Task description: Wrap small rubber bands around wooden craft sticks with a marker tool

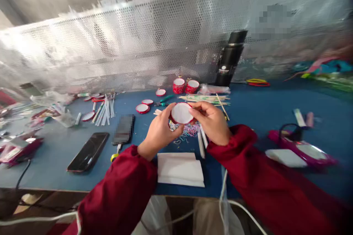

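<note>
A round white disc with a red rim (182, 113) is held up over the table, its white face towards me. My left hand (162, 129) grips its left edge, thumb below and fingers above. On the opposite side my right hand (211, 120) is closed on the right edge, thumb on the rim. Beneath them lies a pile of small coloured curly strips (190, 130), partly hidden by the hands. A folded white paper (179, 169) rests in front of me. Similar red-rimmed discs (142, 108) and two small red drum-like pieces (178, 86) stand farther back.
Green-handled pliers (166, 100) and a bundle of thin sticks (202, 98) lie behind the hands. A black phone (88, 152) and white glue sticks (103, 114) are left. A black bottle (230, 58) stands before the perforated metal screen (132, 47). A magenta device (309, 150) is right.
</note>
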`<act>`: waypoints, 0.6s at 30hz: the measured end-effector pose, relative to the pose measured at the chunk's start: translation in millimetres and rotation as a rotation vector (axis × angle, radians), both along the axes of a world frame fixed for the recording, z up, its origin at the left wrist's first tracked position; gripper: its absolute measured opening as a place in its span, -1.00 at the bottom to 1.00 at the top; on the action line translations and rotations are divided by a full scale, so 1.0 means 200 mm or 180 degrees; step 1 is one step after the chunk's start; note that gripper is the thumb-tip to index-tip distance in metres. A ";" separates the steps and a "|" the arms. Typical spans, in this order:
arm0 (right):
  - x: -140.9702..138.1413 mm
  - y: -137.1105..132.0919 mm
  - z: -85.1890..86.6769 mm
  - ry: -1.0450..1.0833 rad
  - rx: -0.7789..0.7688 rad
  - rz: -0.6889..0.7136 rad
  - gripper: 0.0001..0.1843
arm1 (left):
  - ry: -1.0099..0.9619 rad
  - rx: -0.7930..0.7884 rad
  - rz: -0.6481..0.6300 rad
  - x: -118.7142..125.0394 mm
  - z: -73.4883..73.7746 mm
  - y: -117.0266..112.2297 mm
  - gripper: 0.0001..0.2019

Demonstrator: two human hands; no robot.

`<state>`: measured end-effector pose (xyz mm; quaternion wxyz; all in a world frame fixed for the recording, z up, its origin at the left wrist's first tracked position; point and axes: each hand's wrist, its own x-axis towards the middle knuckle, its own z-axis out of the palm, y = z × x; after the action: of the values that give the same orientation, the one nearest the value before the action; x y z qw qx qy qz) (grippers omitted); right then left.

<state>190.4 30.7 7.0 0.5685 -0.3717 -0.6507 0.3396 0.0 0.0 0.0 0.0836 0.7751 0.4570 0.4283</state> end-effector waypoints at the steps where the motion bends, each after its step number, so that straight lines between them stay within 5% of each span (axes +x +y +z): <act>1: 0.00 -0.01 0.00 0.0030 -0.0019 0.0020 -0.63 | -0.0006 -0.0004 -0.0009 0.00 0.00 0.00 -0.26; 8: -0.01 -0.03 0.03 0.0180 -0.0098 0.0071 -0.63 | -0.0062 -0.0119 -0.0111 -0.02 0.01 0.00 -0.13; 18: -0.02 -0.04 0.03 0.0195 -0.0122 0.0098 -0.64 | -0.0203 -0.0297 -0.0129 -0.01 0.02 0.00 -0.26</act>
<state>187.0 23.4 12.4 0.5756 -0.3618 -0.6320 0.3719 -2.9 -0.4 4.5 0.1428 0.7655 0.4577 0.4292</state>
